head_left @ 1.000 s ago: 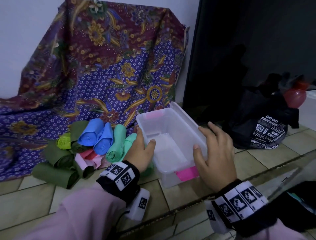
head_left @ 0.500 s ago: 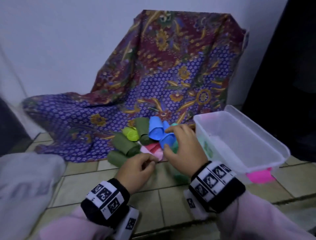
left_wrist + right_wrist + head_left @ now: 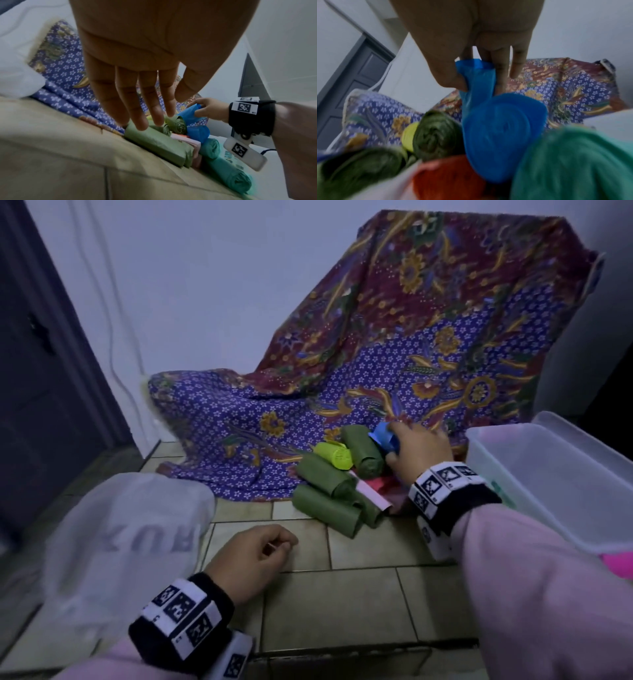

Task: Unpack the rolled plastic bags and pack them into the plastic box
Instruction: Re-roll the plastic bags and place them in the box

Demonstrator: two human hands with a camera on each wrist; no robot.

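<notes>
A heap of rolled plastic bags lies on the tiles: dark green rolls (image 3: pixel 322 481), a yellow-green one (image 3: pixel 334 455), pink ones (image 3: pixel 370 494), teal ones (image 3: pixel 228 173). My right hand (image 3: pixel 411 446) reaches into the heap and grips a blue roll (image 3: pixel 383 436). In the right wrist view the thumb and fingers pinch that blue roll's (image 3: pixel 501 135) loose end. My left hand (image 3: pixel 274 546) rests on the floor short of the heap, fingers relaxed, holding nothing. The clear plastic box (image 3: pixel 534 474) stands open at the right, close to my right forearm.
A patterned batik cloth (image 3: pixel 411 354) drapes down behind the heap and under part of it. A white bag (image 3: pixel 130 542) lies at the left, next to my left hand. A dark door (image 3: pixel 41 371) stands at far left. Something pink (image 3: pixel 616 566) shows under the box.
Both hands left the box a second ago. My left hand has since drawn back from the pink rolls onto the tiles. My right hand stays at the blue roll. The view swung left.
</notes>
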